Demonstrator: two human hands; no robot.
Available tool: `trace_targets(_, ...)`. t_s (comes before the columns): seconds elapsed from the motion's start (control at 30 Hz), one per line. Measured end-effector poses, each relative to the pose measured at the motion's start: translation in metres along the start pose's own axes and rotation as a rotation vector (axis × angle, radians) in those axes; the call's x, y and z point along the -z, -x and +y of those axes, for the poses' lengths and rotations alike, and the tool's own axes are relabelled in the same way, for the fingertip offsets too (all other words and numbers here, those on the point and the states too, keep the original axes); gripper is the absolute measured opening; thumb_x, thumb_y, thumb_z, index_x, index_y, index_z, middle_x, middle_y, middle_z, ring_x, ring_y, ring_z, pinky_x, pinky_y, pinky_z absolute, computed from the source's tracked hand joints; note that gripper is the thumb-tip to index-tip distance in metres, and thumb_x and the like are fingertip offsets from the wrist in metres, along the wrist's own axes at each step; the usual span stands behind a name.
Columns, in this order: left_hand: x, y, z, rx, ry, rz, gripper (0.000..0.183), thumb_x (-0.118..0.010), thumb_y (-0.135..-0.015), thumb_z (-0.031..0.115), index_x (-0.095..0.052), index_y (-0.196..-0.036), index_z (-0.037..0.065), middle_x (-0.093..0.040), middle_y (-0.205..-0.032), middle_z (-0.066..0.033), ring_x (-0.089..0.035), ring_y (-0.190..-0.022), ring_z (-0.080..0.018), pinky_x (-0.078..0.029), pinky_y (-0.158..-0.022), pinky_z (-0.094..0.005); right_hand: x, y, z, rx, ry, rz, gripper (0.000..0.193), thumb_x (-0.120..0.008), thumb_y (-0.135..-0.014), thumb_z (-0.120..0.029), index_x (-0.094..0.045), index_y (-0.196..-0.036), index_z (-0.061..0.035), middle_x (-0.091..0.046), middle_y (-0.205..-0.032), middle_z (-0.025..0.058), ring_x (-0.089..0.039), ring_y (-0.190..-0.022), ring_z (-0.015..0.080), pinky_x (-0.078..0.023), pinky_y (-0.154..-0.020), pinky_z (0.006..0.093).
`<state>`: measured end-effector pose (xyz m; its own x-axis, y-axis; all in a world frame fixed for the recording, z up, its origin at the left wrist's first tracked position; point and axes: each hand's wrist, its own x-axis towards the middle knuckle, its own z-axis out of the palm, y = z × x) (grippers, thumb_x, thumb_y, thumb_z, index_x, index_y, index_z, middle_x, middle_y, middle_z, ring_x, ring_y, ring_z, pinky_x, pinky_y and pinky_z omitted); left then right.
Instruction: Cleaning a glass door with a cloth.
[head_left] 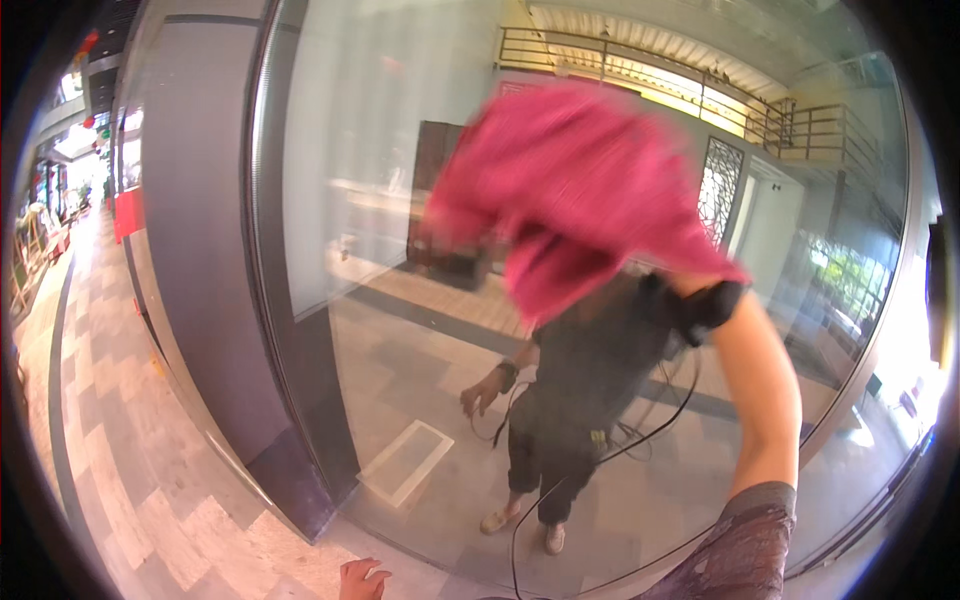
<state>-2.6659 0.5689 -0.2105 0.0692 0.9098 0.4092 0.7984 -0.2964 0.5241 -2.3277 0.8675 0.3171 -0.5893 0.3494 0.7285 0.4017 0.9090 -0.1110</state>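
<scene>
Right grip hidden under the pink cloth (575, 190), pressed flat on the glass wall (400, 300); can't tell how fingers sit. Cloth is fuzzy, crumpled, motion-blurred, high on the pane. Left hand (360, 580) low at frame edge, fingers loosely spread, holding nothing. Glass reflects the person, a black cable (640, 440) dangling. Dark grey frame (290, 420) beside it. Floor (130, 500): grey and beige tiles, corridor running left.

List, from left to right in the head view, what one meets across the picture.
Tiled walkway floor → grey wall panel → dark door frame → left hand → pink cloth on the glass → raised right forearm.
</scene>
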Motion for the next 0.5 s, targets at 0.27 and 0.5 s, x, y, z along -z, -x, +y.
trace_targets(0.27, -0.003, -0.02, -0.009, 0.102, 0.075, -0.08, 0.019, -0.052, -0.09, 0.01, -0.063, -0.105, 0.008, -0.055, -0.119, -0.017, -0.047, -0.113, -0.0375, -0.037, -0.097, -0.0476, 0.084, 0.024, -0.022, -0.057, 1.554, 0.772, 0.029, -0.061, -0.075, -0.028, -0.06, -0.098, -0.0109, -0.051, -0.122, 0.0127, -0.041, -0.121, 0.0366, -0.038, -0.082, 0.0584)
trace_targets(0.5, -0.013, -0.106, 0.037, -0.26, -0.011, -0.159, 0.022, -0.051, -0.09, 0.015, -0.063, -0.108, 0.01, -0.056, -0.12, -0.0107, -0.051, -0.105, -0.0362, -0.04, -0.091, -0.0482, -0.064, 0.241, 0.009, 0.778, 1.191, -0.641, 0.045, -0.046, -0.084, -0.02, -0.049, -0.129, -0.0128, -0.047, -0.134, 0.0048, -0.049, -0.119, 0.0216, -0.04, -0.1, 0.036)
